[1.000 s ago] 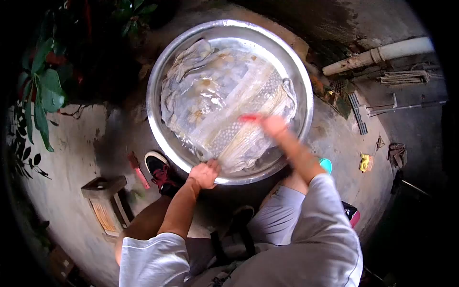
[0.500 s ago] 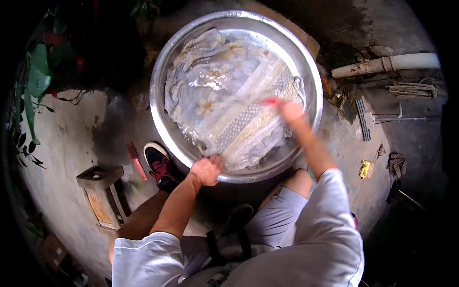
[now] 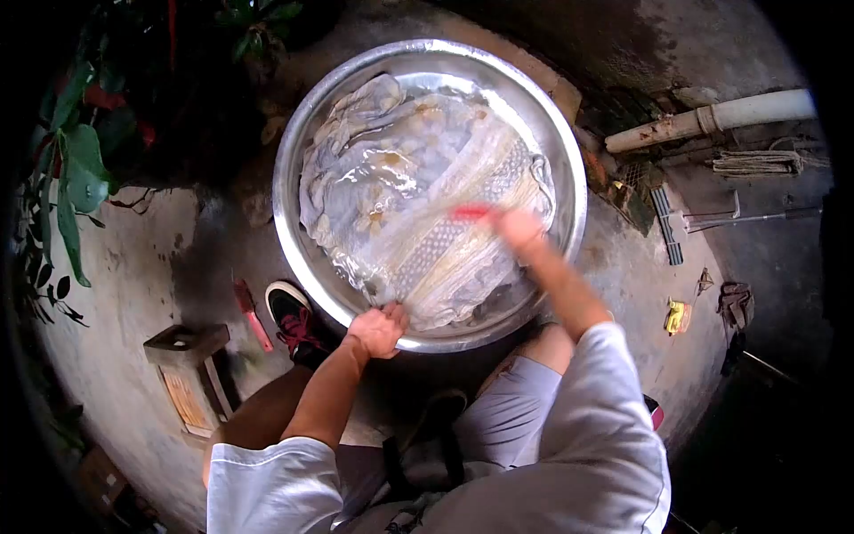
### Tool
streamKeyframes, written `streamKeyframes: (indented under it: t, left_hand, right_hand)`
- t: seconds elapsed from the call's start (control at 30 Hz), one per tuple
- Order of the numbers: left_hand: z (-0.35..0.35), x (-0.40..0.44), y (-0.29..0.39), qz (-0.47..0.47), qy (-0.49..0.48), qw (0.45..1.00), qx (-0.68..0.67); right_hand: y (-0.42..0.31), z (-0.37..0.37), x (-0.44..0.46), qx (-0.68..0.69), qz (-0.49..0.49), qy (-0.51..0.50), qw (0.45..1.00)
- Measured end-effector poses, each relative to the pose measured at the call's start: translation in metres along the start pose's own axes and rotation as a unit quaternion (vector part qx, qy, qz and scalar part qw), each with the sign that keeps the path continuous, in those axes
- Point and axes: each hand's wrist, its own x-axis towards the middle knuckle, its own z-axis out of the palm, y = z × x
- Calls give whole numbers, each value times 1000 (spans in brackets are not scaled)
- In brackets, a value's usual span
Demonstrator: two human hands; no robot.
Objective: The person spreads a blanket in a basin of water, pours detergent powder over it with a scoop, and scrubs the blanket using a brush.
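Note:
A wet, pale patterned cloth [image 3: 369, 187] with flowers and a dotted band lies spread in water inside a large metal basin [image 3: 294, 236]. My left hand [image 3: 378, 330] is closed on the cloth's near edge, at the basin's front rim. Over the right part of the cloth, my right hand [image 3: 520, 231] is closed around what looks like a red brush [image 3: 470, 212], blurred by motion. Its underside is hidden, so I cannot make out the bristles.
A red-handled brush [image 3: 253, 316] lies on the concrete floor beside my left shoe [image 3: 292, 316]. Left of it stands a small wooden stool [image 3: 189, 356]. Leafy plants [image 3: 84, 169] hang at upper left. A white pipe [image 3: 712, 120], a squeegee-like tool [image 3: 669, 224] and rope [image 3: 756, 163] lie right.
My right hand and the red brush have moved left across the cloth. My left hand keeps its hold at the rim. The whole view has shifted slightly.

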Motion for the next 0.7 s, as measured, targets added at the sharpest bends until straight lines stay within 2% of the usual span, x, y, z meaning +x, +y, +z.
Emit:
streamKeyframes:
  t: [0.03, 0.07, 0.1, 0.13, 0.17, 0.2, 0.23, 0.27, 0.3, 0.33, 0.37, 0.43, 0.47, 0.5, 0.57, 0.63, 0.7]
  left_hand:
    - [5, -3, 3, -2, -4, 1000, -4]
    - [6, -1, 0, -2, -8, 1000, 2]
    - [6, 0, -2, -4, -12, 1000, 7]
    - [-4, -2, 1, -5, -14, 1000, 17]
    - [-11, 3, 3, -20, -75, 997, 13]
    - [-13, 2, 6, -15, -81, 997, 8]
    - [-17, 3, 4, -11, -83, 996, 7]
    - [-15, 5, 1, -9, -79, 997, 11]
    - [-7, 3, -1, 2, -49, 999, 16]
    - [-2, 1, -1, 11, -20, 1000, 18]
    - [-3, 0, 1, 12, -22, 1000, 20]
    - [-5, 2, 2, -8, -43, 999, 13]
    - [-9, 6, -1, -10, -44, 999, 14]
    - [-11, 7, 0, -15, -56, 998, 13]
    - [-10, 5, 0, -24, -67, 997, 11]
    - [-7, 1, 3, -10, -29, 999, 22]
    - [-1, 3, 0, 0, -32, 999, 2]
  right_hand:
    - [44, -41, 12, -73, 66, -15, 995]
    - [85, -44, 30, -32, 108, 98, 989]
    - [85, -64, 23, -30, 176, 144, 973]
    - [81, -66, 20, -4, 204, 157, 966]
    - [80, -65, 11, 21, 237, 167, 957]
    - [47, -68, -10, 133, 235, 179, 946]
    - [25, -47, -18, 123, 241, 93, 958]
    - [-20, -28, -41, 79, 184, 134, 970]
    - [-50, 17, -49, 138, 68, 127, 980]
    - [-102, 16, -77, 152, -26, 85, 984]
    - [-128, 38, -83, 108, -72, 31, 991]
    - [-108, 72, -56, 46, -102, 29, 993]
    - [-55, 64, -20, 28, -89, 81, 992]
    - [-3, 12, 3, -26, 1, -25, 999]
    - [60, -55, 11, -7, 108, 70, 992]
    - [61, -65, 5, -16, 174, 173, 969]
    - [28, -52, -8, 98, 242, 64, 963]
